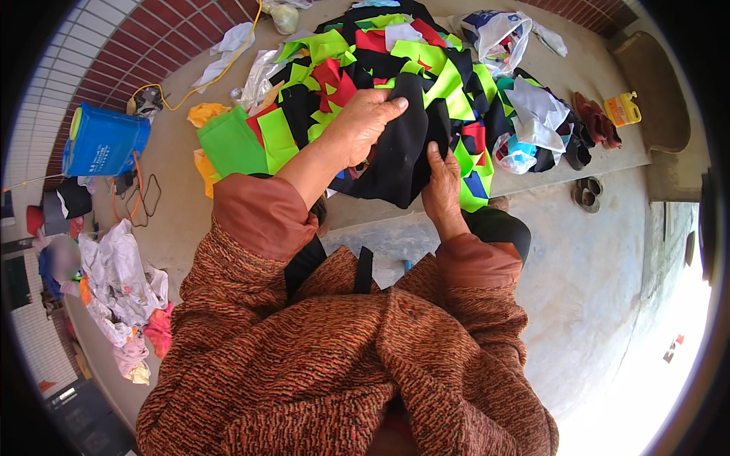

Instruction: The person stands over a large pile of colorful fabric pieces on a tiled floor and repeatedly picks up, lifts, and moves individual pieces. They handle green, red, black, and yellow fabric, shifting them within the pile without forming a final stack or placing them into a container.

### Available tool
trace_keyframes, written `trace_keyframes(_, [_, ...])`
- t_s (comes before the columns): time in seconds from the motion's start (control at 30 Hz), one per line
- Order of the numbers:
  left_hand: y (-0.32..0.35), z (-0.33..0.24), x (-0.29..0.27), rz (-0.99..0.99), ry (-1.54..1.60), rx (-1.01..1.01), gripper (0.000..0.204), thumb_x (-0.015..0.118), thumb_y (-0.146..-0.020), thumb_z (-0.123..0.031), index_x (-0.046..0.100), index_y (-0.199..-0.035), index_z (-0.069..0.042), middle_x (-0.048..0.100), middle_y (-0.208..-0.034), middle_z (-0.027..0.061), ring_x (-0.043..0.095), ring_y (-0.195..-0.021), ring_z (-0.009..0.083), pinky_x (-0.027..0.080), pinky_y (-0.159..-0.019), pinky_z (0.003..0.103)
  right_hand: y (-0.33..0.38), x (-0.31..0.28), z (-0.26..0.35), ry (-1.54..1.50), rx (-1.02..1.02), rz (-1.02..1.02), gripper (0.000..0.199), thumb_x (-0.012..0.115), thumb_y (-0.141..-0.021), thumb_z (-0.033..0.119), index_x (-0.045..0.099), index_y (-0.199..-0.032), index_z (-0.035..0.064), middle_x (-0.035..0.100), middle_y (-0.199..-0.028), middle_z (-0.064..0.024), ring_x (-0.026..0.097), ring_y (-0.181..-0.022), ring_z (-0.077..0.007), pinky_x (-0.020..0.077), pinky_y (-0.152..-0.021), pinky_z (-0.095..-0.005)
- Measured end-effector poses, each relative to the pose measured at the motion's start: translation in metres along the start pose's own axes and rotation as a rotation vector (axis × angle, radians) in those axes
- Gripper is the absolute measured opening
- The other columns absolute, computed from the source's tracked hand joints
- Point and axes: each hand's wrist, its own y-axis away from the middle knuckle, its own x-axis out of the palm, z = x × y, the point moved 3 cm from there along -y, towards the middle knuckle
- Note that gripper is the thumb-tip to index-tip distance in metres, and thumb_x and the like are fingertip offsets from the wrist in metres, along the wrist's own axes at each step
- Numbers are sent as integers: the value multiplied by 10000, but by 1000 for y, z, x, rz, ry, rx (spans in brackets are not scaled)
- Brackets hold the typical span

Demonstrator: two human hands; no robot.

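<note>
A piece of black cloth (395, 156) hangs between my two hands, above my knees. My left hand (369, 125) grips its upper left part, thumb on top and fingers folded behind. At the lower right edge of the cloth, my right hand (444, 186) pinches it with the thumb up; its fingertips are partly hidden behind the fabric. Just beyond lies a big heap of fabric scraps (327, 47) in black, lime green, red and some white. A flat green piece (234, 143) lies at the heap's left side.
A blue tank sprayer (106, 140) stands at left, near crumpled pale sheeting (122, 262). Plastic bags (502, 38) and a grey-white bundle (538, 110) lie right of the heap. Dark red shoes (595, 121), a yellow jug (622, 110) and brown shoes (586, 194) are farther right.
</note>
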Motion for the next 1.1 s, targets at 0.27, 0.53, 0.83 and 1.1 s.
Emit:
trace_keyframes(0.27, [11,-53,-63,-138,165,236,257,638,-867,-171,576,-1087,-54,618,-1047,23,585,-962,140,464,-872,301,-24,-40,27,-392,50,-130,248,543,-921,178,545,-1108,15,632,-1029,-112,638,-904,-232,528,-821,-349])
trace_keyframes(0.53, [26,-72,-103,-188,161,297,257,659,-850,-170,568,-1053,-41,607,-1019,43,583,-930,133,481,-833,269,-19,-42,41,-536,128,-12,445,507,-929,345,496,-1224,12,596,-1145,-161,614,-1002,-301,510,-882,-393])
trace_keyframes(0.83, [26,-70,-86,-121,198,273,309,630,-874,-212,544,-1116,-39,602,-1053,45,578,-960,137,473,-856,279,-19,-38,38,-553,144,60,515,499,-920,419,487,-1244,19,580,-1182,-157,575,-1070,-304,444,-963,-420])
trace_keyframes(1.1, [21,-14,-13,22,53,54,293,569,-915,-263,564,-1142,-78,618,-1000,-12,599,-882,75,494,-766,230,9,4,21,71,83,130,470,488,-943,404,525,-1188,5,576,-1095,-19,511,-984,-86,413,-872,-236])
